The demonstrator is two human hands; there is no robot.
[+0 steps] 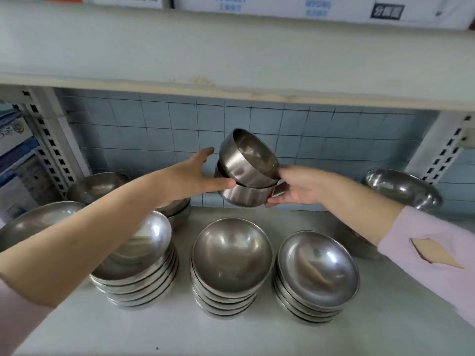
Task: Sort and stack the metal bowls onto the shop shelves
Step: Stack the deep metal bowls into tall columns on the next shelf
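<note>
Two small deep metal bowls (244, 170) are held in the air above the back of the shelf (128, 330), the upper one tilted inside the lower. My right hand (298, 187) grips their right side, thumb on the upper rim. My left hand (198, 176) touches their left side, thumb on the lower bowl, fingers spread. Below, three stacks of wide shallow bowls stand on the shelf: left (138, 258), middle (231, 260), right (318, 273).
A large bowl (30, 224) and deeper bowls (95, 186) sit at the left, partly behind my left arm. One bowl (403, 187) leans on the tiled wall at right. An upper shelf board (231, 60) overhangs. Slotted uprights (48, 150) flank both sides.
</note>
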